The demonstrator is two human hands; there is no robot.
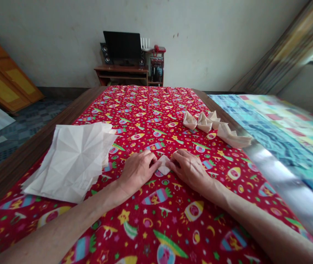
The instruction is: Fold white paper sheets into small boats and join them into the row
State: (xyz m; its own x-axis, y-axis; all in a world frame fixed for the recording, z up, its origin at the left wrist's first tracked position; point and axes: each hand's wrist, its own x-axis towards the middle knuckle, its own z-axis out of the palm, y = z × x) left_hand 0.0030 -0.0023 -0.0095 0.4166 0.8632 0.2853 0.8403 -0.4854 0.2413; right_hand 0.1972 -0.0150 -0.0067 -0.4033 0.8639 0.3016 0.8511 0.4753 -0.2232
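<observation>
A small folded piece of white paper (164, 165) lies at the middle of the red patterned cloth, between my two hands. My left hand (139, 165) is closed, its thumb and fingers pinching the paper's left corner. On the opposite corner, my right hand (188, 168) pinches in the same way. To the left rests a stack of creased white paper sheets (71, 157), fanned at its edges. Several folded paper boats (204, 122) stand at the right, and a nested row of folded paper pieces (233, 136) lies near the table's right edge.
The red cloth (156, 205) covers a dark wooden table (71, 108). A bed with a blue checked cover (255, 117) adjoins on the right. Beyond the far end stands a desk (122, 69) with a black monitor (122, 47). A wooden cabinet (6, 75) is at the left.
</observation>
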